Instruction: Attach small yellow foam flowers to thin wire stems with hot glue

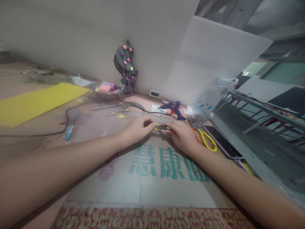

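Both of my hands meet at the middle of the table over a printed cardboard sheet (147, 178). My left hand (137, 128) pinches one end of a small dark and yellow piece (160, 127). My right hand (182, 135) pinches its other end with curled fingers. The piece is too small to name. A few small yellow bits (121, 116) lie just beyond my left hand.
A blue glue gun (173, 108) with its black cable lies behind my hands. Yellow-handled scissors (207, 140) and a phone (222, 142) lie to the right near the table edge. A yellow paper sheet (30, 103), a pen (70, 128) and a dark ornament with coloured balls (126, 65) are further off.
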Motion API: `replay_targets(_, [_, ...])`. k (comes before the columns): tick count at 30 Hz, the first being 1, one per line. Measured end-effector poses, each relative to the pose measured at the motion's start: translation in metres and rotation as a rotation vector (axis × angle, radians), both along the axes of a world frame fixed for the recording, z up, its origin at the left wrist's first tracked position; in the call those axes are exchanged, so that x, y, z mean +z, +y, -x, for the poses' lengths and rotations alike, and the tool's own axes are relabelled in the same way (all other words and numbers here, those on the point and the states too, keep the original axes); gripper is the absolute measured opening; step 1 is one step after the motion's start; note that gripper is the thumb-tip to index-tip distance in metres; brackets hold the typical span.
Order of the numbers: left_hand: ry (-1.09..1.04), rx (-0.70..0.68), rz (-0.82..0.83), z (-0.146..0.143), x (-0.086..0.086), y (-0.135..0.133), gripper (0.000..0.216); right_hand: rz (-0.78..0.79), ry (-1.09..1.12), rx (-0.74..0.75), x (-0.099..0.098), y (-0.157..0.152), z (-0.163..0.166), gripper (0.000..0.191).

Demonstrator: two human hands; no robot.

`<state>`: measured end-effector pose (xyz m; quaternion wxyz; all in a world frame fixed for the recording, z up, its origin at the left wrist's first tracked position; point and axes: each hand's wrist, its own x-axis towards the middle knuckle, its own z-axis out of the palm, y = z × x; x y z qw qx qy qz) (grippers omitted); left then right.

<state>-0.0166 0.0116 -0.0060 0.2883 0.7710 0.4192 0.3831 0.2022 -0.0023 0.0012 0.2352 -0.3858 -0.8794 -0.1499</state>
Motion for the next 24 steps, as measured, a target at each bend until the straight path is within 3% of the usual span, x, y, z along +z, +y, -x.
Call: replay_targets(24, [0.013, -0.006, 0.026, -0.0008, -0.0022, 0.002, 0.031, -0.021, -0.013, 0.005, -0.002, -0.0001, -0.0005, 0.028])
